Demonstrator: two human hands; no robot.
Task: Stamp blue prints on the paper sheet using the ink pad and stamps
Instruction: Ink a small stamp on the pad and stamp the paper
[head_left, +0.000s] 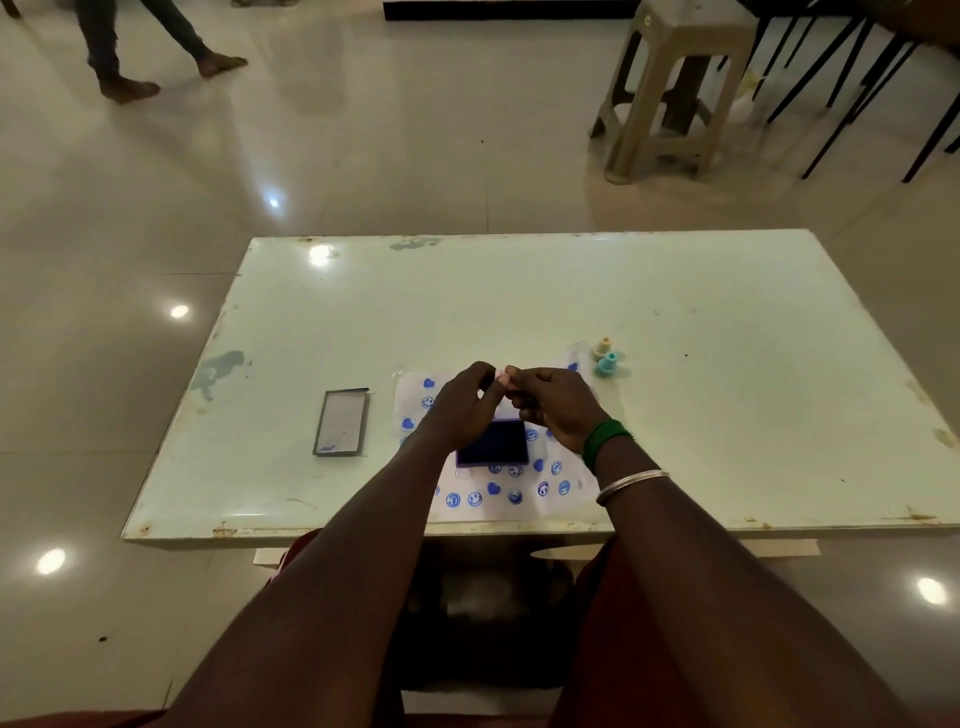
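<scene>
Two bare hands are raised together above the middle of a white paper sheet (415, 400) in the head view. A small pink stamp (500, 375) is pinched between the fingertips of the left hand (464, 405) and the right hand (556, 402); both grips are narrow and closed on it, though most of the stamp is hidden by the fingers. Green bangles (602, 444) and a silver bangle (631, 486) are worn on the right wrist.

Below the hands, an open ink pad (493, 449) with a dark blue inked surface is set on the sheet, partly covered by the left hand. Blue prints (493, 487) of hearts and round smiling faces are scattered over the paper, most clearly along its near edge and at its left side. The sheet lies on a pale, worn table (727, 415), close to the near edge.

To the left of the sheet, well apart from it, a flat rectangular lid (341, 422) with a dark frame is laid on the tabletop. At the far right corner of the sheet, an orange-capped stamp (602, 347) and a teal stamp (607, 365) are stood upright just beside each other.

On the tiled floor beyond the table, a beige plastic stool (675, 88) is seen at the upper right, and a person's legs (150, 47) at the upper left.
</scene>
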